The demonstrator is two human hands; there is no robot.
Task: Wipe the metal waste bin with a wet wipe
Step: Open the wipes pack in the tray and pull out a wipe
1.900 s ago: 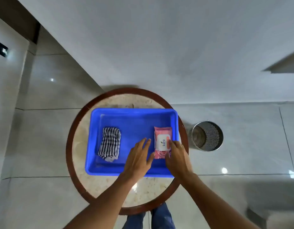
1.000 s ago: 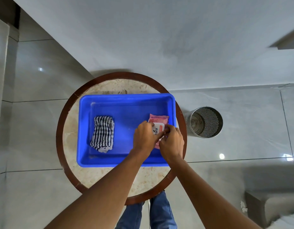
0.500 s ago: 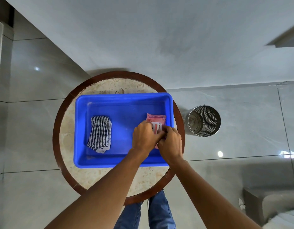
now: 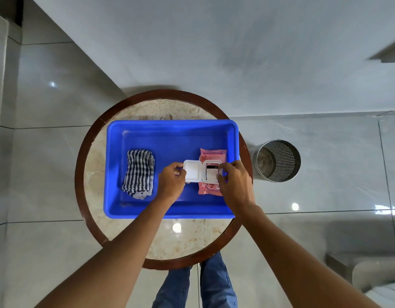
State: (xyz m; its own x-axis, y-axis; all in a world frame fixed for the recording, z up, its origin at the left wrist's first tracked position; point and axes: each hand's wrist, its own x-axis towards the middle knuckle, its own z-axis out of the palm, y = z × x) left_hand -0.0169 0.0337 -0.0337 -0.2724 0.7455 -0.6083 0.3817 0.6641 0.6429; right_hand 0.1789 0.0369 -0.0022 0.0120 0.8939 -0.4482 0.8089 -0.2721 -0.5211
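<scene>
Pink wet-wipe pack (image 4: 211, 155) lay in blue plastic tray (image 4: 169, 130) on round desk (image 4: 94, 174). Left hand (image 4: 171, 183) pinched open white lid (image 4: 192, 171); right hand (image 4: 235, 182) pressed pack. Perforated metal waste bin (image 4: 277, 161) stood on floor, right. Risk: several wipes pulled together.

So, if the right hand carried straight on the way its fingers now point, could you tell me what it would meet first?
The right hand points up and to the left, fingertips already at the white dispenser frame of the wet wipe pack. Going on, it would likely press onto that opening first, then the flipped-open lid; depth is unclear.
</scene>
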